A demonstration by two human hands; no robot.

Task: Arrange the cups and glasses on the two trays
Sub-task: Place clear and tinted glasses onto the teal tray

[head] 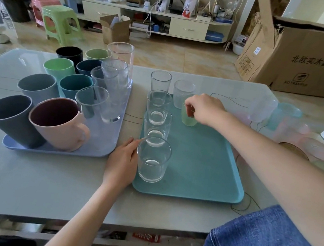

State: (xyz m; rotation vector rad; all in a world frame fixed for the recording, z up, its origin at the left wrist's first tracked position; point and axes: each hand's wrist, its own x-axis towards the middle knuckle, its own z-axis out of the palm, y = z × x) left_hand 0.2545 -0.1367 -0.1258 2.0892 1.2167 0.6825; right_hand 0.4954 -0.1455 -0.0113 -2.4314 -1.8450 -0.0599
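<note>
Two trays lie side by side on the table. The lilac tray point(97, 146) on the left carries several coloured plastic cups, a pink mug point(58, 122) and several clear glasses. The teal tray point(203, 164) on the right has a row of clear glasses along its left edge. My left hand point(123, 159) grips the nearest clear glass point(152, 160) at the tray's front left corner. My right hand point(204, 109) pinches the rim of a small pale green cup point(187, 118) standing on the teal tray, beside a frosted glass point(182, 94).
Several pastel frosted cups point(286, 120) stand loose on the table at the far right, next to a round woven coaster point(295, 150). A large cardboard box point(296, 57) sits on the floor beyond the table. Plastic stools point(60, 22) stand at the back left.
</note>
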